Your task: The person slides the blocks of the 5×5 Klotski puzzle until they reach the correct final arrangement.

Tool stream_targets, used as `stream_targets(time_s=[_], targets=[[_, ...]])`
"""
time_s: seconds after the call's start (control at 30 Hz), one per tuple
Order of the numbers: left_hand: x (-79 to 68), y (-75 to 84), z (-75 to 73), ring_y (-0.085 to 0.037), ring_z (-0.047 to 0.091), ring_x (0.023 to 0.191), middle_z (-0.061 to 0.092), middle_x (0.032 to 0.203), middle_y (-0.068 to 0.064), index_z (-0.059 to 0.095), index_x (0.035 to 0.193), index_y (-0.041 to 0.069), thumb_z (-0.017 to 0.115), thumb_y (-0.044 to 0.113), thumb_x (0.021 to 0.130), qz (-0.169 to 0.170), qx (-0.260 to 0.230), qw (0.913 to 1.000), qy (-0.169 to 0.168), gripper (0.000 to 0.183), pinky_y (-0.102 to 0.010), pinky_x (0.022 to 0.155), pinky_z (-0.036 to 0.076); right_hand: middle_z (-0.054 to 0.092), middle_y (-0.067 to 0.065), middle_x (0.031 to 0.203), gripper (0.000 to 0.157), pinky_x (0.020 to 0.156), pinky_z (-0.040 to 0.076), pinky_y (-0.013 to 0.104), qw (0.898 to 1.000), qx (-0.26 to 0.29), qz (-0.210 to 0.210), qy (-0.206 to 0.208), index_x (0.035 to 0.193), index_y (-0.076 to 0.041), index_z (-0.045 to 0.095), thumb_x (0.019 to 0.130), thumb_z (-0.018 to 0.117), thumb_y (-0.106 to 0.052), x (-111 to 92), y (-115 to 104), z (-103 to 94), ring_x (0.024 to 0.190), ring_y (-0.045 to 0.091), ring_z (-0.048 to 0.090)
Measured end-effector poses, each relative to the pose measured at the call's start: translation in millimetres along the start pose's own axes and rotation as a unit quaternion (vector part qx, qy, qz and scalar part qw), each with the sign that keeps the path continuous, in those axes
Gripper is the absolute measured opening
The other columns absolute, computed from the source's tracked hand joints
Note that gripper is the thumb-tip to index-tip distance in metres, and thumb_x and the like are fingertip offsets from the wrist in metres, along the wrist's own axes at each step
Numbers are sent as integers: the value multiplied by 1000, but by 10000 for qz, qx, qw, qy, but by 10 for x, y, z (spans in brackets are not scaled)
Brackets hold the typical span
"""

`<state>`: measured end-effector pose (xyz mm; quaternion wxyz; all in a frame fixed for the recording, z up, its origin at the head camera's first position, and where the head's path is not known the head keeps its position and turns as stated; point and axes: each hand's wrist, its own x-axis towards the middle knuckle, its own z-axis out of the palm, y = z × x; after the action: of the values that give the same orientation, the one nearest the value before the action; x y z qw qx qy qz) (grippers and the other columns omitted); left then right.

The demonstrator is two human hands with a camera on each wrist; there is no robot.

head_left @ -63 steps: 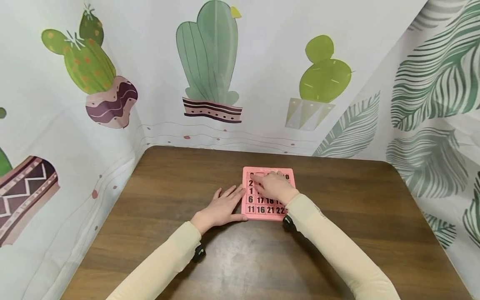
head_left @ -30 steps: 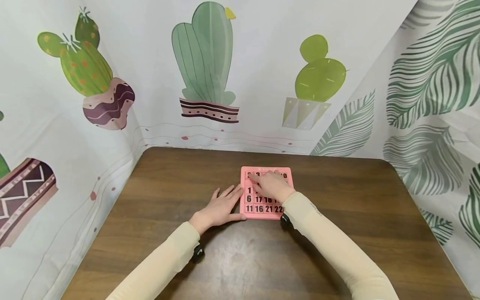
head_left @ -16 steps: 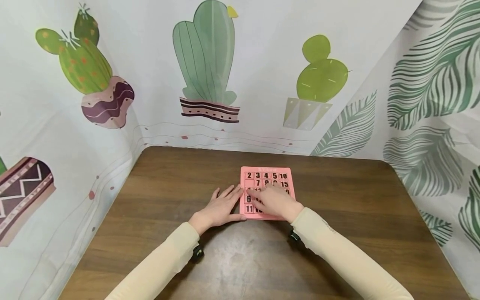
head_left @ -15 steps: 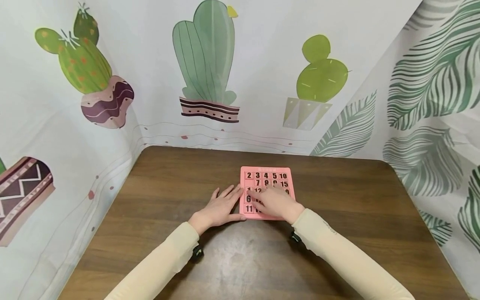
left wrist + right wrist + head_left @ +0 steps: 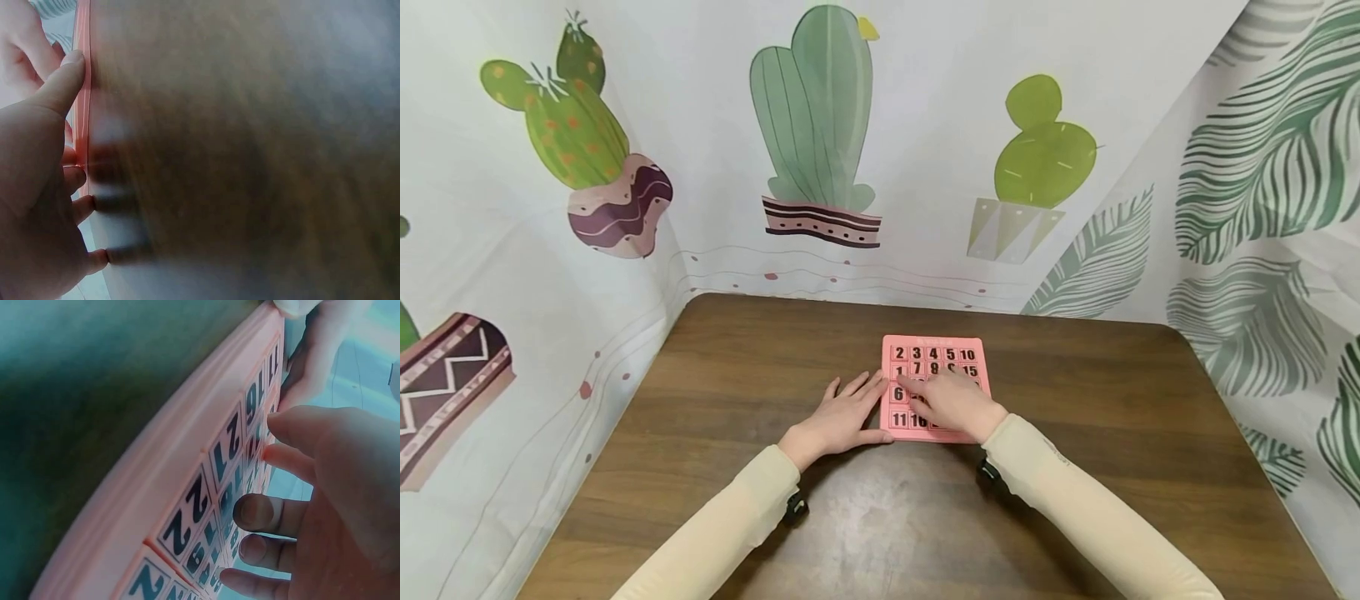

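Observation:
A pink sliding number puzzle [image 5: 940,341] lies flat on the table, its square tiles marked with black numbers. My left hand [image 5: 837,419] rests along its left side with fingers spread straight; in the left wrist view the thumb [image 5: 70,74] touches the puzzle's edge [image 5: 82,115]. Over the tiles reaches my right hand [image 5: 955,402], index finger on the left column by the tile marked 1 [image 5: 900,371] and the tile marked 6 [image 5: 898,393]. Its other fingers are loosely bent and hold nothing. It hides many middle and right tiles; the right wrist view shows the tile marked 22 [image 5: 185,514].
The puzzle sits on a brown wooden table [image 5: 737,358] with rounded far corners. Behind and beside it hangs a white backdrop [image 5: 925,125] printed with cacti and leaves. Dark wrist cameras, such as the left one [image 5: 796,507], sit under both cuffs.
My right hand has come nearer from the top row to the left column's middle. The tile marked 1 has slid away from me into the gap below 2, and 6 has moved up behind it.

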<state>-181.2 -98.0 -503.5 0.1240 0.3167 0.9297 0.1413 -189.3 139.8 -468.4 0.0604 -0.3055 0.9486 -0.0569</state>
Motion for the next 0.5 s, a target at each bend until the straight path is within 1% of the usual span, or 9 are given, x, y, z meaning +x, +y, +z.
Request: stream_targets(time_s=[0.03, 0.07, 0.1, 0.17, 0.23, 0.33, 0.4, 0.47, 0.5], targets=[[4, -6, 15, -31, 18, 160, 19, 174, -7, 25, 167, 10, 63, 62, 97, -5, 0, 10000, -4, 95, -68, 122, 13, 77, 14, 92, 47, 99, 52, 60, 10000, 44, 24, -7, 150, -18, 59, 105, 61, -28, 13, 7, -1, 87, 31, 74], [7, -11, 29, -30, 18, 160, 19, 174, -7, 25, 167, 10, 63, 63, 97, -6, -7, 10000, 3, 95, -68, 121, 13, 76, 13, 85, 47, 97, 53, 59, 9999, 92, 48, -23, 151, -18, 58, 105, 60, -28, 26, 13, -3, 80, 29, 73], [9, -17, 45, -31, 19, 159, 19, 174, -6, 25, 167, 10, 63, 63, 96, 1, -23, 10000, 33, 95, -69, 121, 13, 74, 13, 79, 47, 93, 55, 57, 9999, 129, 76, -42, 152, -18, 58, 105, 60, -28, 38, 18, -7, 74, 29, 71], [17, -30, 71, -30, 18, 160, 18, 174, -5, 24, 167, 11, 62, 65, 96, -11, -14, 10000, 30, 96, -68, 121, 13, 71, 12, 75, 47, 91, 56, 57, 9998, 147, 114, -59, 152, -18, 58, 106, 59, -28, 62, 25, -15, 71, 27, 69], [24, -41, 89, -29, 17, 160, 17, 174, -4, 23, 167, 12, 61, 66, 96, -15, -21, 10000, 28, 97, -68, 122, 13, 73, 14, 79, 47, 92, 55, 57, 9996, 163, 187, -121, 152, -18, 57, 107, 59, -29, 79, 30, -28, 77, 28, 71], [25, -38, 82, -31, 18, 160, 18, 174, -6, 24, 167, 10, 62, 63, 96, 22, -60, 10000, 31, 96, -69, 121, 12, 77, 16, 93, 47, 96, 53, 60, 9995, 112, 244, -186, 152, -18, 57, 106, 59, -30, 96, 38, -42, 88, 30, 73], [18, -23, 59, -32, 19, 159, 20, 174, -8, 25, 166, 9, 64, 61, 97, 38, -80, 9999, 58, 95, -69, 121, 12, 77, 16, 93, 48, 98, 52, 60, 9994, 106, 248, -236, 153, -18, 56, 107, 59, -31, 104, 46, -43, 92, 31, 73], [10, -7, 36, -33, 20, 159, 21, 173, -9, 26, 166, 8, 65, 59, 97, 45, -60, 9999, 75, 94, -69, 121, 13, 76, 15, 89, 48, 100, 51, 59, 9995, 126, 212, -213, 153, -17, 56, 107, 59, -31, 101, 55, -41, 89, 30, 73], [8, -1, 28, -33, 19, 159, 21, 173, -9, 25, 166, 8, 64, 59, 97, 44, -38, 10000, 75, 95, -69, 121, 13, 75, 15, 86, 48, 99, 52, 58, 9996, 136, 185, -177, 153, -17, 56, 107, 59, -30, 94, 60, -35, 87, 30, 73]])
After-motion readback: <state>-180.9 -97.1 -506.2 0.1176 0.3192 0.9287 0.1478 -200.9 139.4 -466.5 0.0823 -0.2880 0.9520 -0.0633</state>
